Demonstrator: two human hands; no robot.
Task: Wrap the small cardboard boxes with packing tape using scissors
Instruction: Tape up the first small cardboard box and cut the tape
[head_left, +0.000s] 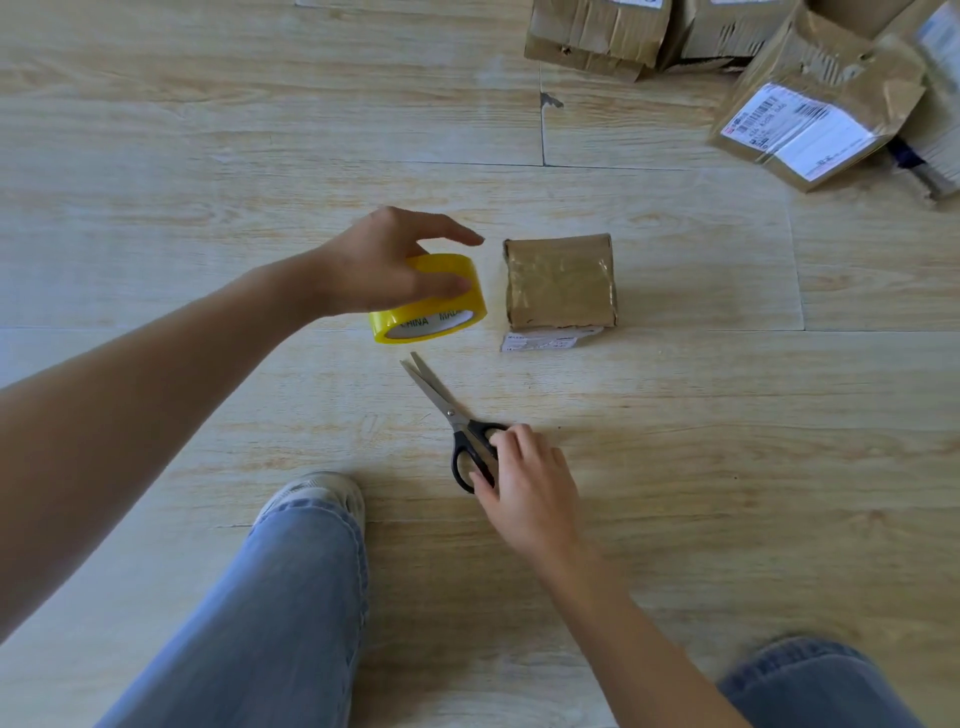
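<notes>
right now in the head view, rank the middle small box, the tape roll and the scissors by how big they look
1. small box, largest area
2. tape roll, part hidden under the left hand
3. scissors, longest but thinnest; 2 and 3 close, unsure

**Browns, one bright yellow, and pale grain**

The floor (208, 130) is pale beige wood-look planking, streaked with whitish grain and crossed by thin dark seams. At centre, the tape roll (431, 309) is bright, slightly translucent yellow; its inner core is white with grey capital lettering. Just right of it, the small box (560, 283) is dull kraft brown with a glossy sheen across its top. A white label (550, 341) with small dark print shows along its near edge. Nearer, the scissors (451, 413) have silver-grey blades and black handles. At far right, a pile of boxes (597, 31) is the same brown. One carries a white sticker (802, 130) printed with black barcodes and a red mark. Nearest, the jeans (291, 613) are faded light blue and the shoe (324, 488) is off-white and grey.
</notes>
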